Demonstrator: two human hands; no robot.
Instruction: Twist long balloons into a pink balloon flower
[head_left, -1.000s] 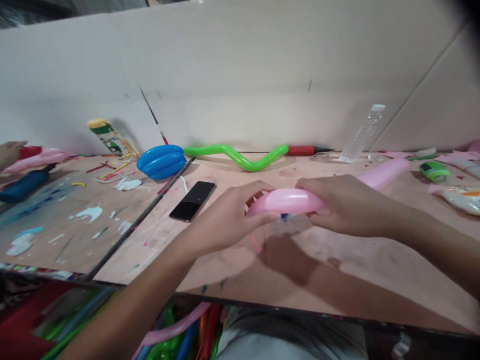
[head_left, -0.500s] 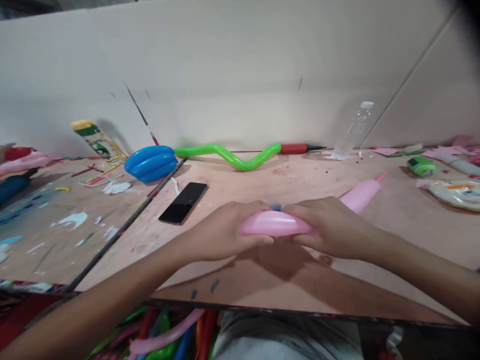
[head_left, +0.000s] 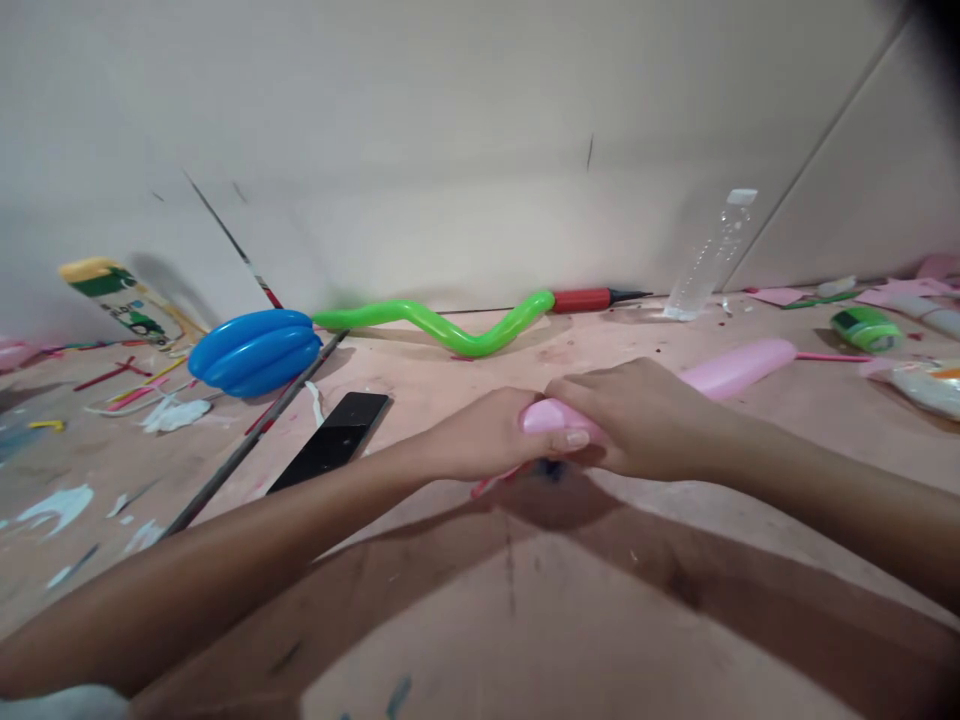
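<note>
A long pink balloon [head_left: 739, 370] runs through both of my hands above the table. My left hand [head_left: 491, 435] is closed round one part of it, its thumb laid across the front. Pressed up against it, my right hand [head_left: 637, 415] also grips the balloon. Only a short pink bulge shows between the hands. Past my right hand the inflated part points right and ends in a thin uninflated tail. A small reddish-pink tip hangs below my left hand. The fingers behind the balloon are hidden.
A blue balloon bundle [head_left: 255, 352] with a wavy green balloon [head_left: 465, 340] lies along the wall, touching a red pump [head_left: 581, 300]. Left of my hands is a black phone [head_left: 334, 440]. A clear bottle [head_left: 709, 258] and a green container [head_left: 866, 328] stand to the right.
My hands have come together, shortening the bulge between them. The balloon's tail end has swung right and reaches farther out. The view has shifted, with the phone now partly behind my left arm.
</note>
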